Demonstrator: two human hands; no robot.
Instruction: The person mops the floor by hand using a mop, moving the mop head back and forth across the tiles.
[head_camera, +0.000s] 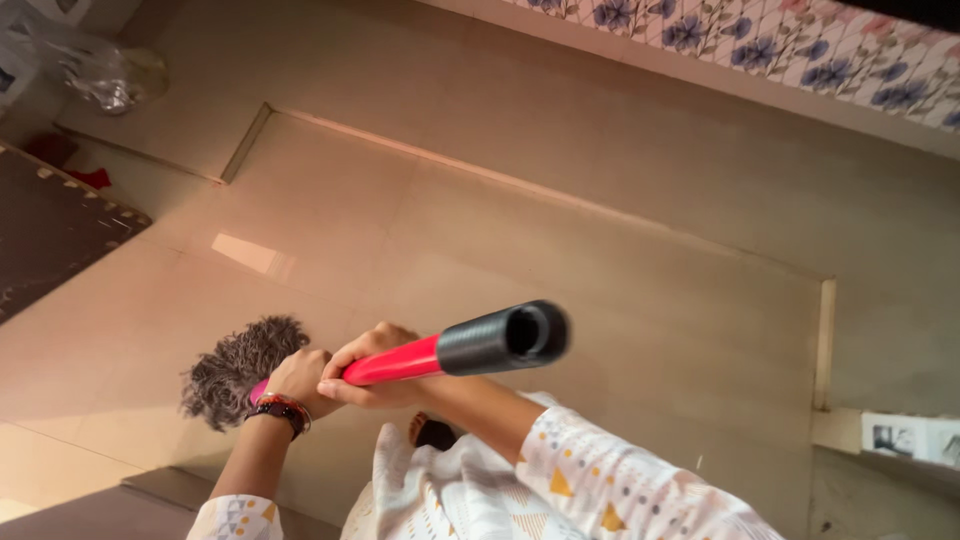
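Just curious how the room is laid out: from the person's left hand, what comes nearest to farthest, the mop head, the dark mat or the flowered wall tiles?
1. Mop head, just left of the left hand.
2. Dark mat, at the left edge.
3. Flowered wall tiles, top right.

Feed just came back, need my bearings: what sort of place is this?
Probably a room in a home: glossy beige floor tiles, a floral cloth along the top edge, and a mop whose red handle both hands grip.

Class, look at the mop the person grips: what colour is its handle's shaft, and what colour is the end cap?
Head view: bright red shaft, black ribbed hollow end cap.
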